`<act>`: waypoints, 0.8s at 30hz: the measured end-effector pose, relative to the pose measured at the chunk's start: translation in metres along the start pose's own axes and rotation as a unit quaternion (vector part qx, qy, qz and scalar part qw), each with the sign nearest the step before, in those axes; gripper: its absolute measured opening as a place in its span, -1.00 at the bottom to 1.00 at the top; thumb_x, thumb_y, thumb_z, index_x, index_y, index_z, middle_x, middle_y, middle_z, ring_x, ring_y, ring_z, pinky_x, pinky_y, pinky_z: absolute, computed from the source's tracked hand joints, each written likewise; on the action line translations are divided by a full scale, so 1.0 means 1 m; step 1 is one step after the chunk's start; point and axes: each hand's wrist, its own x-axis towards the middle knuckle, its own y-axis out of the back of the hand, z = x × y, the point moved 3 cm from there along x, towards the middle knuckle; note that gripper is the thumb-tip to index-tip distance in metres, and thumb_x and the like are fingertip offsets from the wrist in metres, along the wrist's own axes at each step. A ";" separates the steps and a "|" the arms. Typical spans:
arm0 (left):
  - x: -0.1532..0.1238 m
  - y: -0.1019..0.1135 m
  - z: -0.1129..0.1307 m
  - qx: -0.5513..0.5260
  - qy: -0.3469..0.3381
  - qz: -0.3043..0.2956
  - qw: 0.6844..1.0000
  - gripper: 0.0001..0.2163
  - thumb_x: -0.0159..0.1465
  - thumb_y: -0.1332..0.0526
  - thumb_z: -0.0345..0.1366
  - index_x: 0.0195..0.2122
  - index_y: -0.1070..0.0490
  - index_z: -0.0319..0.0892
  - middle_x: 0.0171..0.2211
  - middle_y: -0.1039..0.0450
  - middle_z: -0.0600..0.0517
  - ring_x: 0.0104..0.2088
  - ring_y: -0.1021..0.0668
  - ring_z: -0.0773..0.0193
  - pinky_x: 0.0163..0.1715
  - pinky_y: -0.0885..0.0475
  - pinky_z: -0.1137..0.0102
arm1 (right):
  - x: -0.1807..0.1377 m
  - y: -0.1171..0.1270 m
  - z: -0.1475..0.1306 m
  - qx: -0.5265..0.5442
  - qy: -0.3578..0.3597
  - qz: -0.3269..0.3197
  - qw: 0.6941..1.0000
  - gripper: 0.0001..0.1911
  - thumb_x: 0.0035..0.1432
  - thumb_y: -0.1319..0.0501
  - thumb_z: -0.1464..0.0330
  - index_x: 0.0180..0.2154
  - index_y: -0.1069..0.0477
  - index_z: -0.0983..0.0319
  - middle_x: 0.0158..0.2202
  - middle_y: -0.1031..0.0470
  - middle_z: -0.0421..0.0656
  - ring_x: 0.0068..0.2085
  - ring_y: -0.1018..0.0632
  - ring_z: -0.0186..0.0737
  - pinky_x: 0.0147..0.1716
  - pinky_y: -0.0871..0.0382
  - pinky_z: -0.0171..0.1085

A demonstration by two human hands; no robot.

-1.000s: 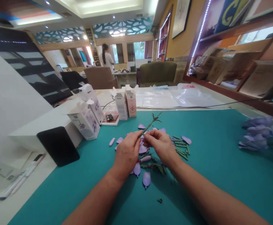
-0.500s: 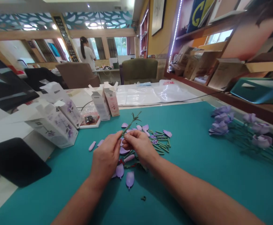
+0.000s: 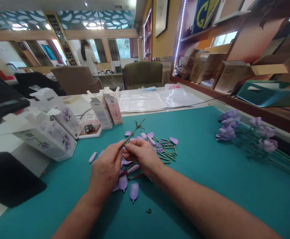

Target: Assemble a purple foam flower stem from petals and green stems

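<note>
Between my two hands, above the green mat, a thin green flower stem points up and away, with small leaf-like tips at its far end. My left hand is closed around its lower part. The fingers of my right hand pinch close to the same spot on the stem. Under and around both hands lie loose lilac petals, several short green stem pieces and small purple rings. A tiny dark green part rests nearer to me.
Assembled lilac roses on long stems lie at the right. Printed boxes stand at the left, beside a white tray and a black flat object. Shelves with cartons rise at right; a person stands far back.
The whole view has shifted slightly, so things appear further left. Both hands keep the stem in nearly the same grip.
</note>
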 end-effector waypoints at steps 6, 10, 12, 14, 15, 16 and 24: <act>0.005 0.004 -0.005 -0.073 0.044 -0.022 0.996 -0.70 0.30 -0.01 -0.25 -0.05 -0.43 -0.16 -0.14 -0.54 -0.03 -0.15 -0.56 0.20 -0.12 -0.45 0.32 | 0.003 0.002 -0.002 -0.031 0.022 0.003 0.999 -0.63 -0.36 -0.46 0.21 -0.51 -0.41 0.27 -0.60 -0.51 -0.25 -0.58 -0.50 -0.36 -0.51 -0.38 -0.35; 0.005 0.003 -0.005 -0.130 0.076 -0.039 0.988 -0.72 0.27 -0.04 -0.30 -0.08 -0.46 -0.17 -0.13 -0.55 -0.04 -0.13 -0.55 0.21 -0.09 -0.44 0.33 | 0.002 0.004 -0.003 -0.062 0.048 0.014 0.997 -0.67 -0.33 -0.45 0.22 -0.55 -0.42 0.27 -0.61 -0.50 -0.26 -0.58 -0.49 -0.38 -0.49 -0.38 -0.35; 0.004 0.003 -0.004 -0.151 0.096 -0.046 0.983 -0.72 0.25 -0.06 -0.34 -0.08 -0.47 -0.17 -0.12 -0.55 -0.04 -0.15 -0.56 0.22 -0.11 -0.45 0.35 | 0.001 0.004 -0.003 -0.072 0.060 0.017 0.995 -0.68 -0.33 -0.45 0.21 -0.54 -0.44 0.27 -0.63 -0.48 -0.27 -0.57 -0.48 -0.38 -0.48 -0.38 -0.35; 0.004 0.002 -0.004 -0.172 0.119 -0.053 0.976 -0.72 0.25 -0.07 -0.36 -0.07 -0.47 -0.17 -0.11 -0.54 -0.04 -0.17 -0.56 0.22 -0.17 -0.47 0.36 | 0.001 0.005 -0.003 -0.079 0.070 0.016 0.994 -0.68 -0.32 -0.45 0.20 -0.55 -0.45 0.26 -0.64 -0.48 -0.27 -0.57 -0.48 -0.38 -0.48 -0.39 -0.35; 0.003 0.002 -0.004 -0.182 0.127 -0.057 0.973 -0.72 0.26 -0.07 -0.35 -0.07 -0.47 -0.16 -0.12 -0.55 -0.03 -0.19 -0.56 0.22 -0.20 -0.48 0.36 | 0.002 0.006 -0.003 -0.082 0.074 0.018 0.994 -0.68 -0.32 -0.45 0.19 -0.55 -0.45 0.26 -0.64 -0.48 -0.27 -0.57 -0.48 -0.38 -0.47 -0.39 -0.34; 0.003 0.001 -0.003 -0.190 0.133 -0.056 0.971 -0.73 0.26 -0.07 -0.34 -0.08 -0.47 -0.16 -0.14 -0.55 -0.03 -0.21 -0.56 0.23 -0.21 -0.49 0.37 | 0.002 0.006 -0.003 -0.087 0.076 0.020 0.993 -0.67 -0.33 -0.45 0.18 -0.56 -0.45 0.26 -0.63 -0.48 -0.26 -0.57 -0.48 -0.37 -0.47 -0.40 -0.34; 0.002 -0.001 -0.002 -0.184 0.121 -0.039 0.975 -0.75 0.25 -0.09 -0.38 -0.11 -0.48 -0.15 -0.17 -0.56 0.00 -0.17 -0.55 0.23 -0.11 -0.44 0.34 | 0.003 0.009 0.000 -0.102 0.083 0.032 0.991 -0.64 -0.35 -0.45 0.15 -0.57 -0.44 0.25 -0.64 -0.48 -0.24 -0.57 -0.47 -0.34 -0.46 -0.41 -0.29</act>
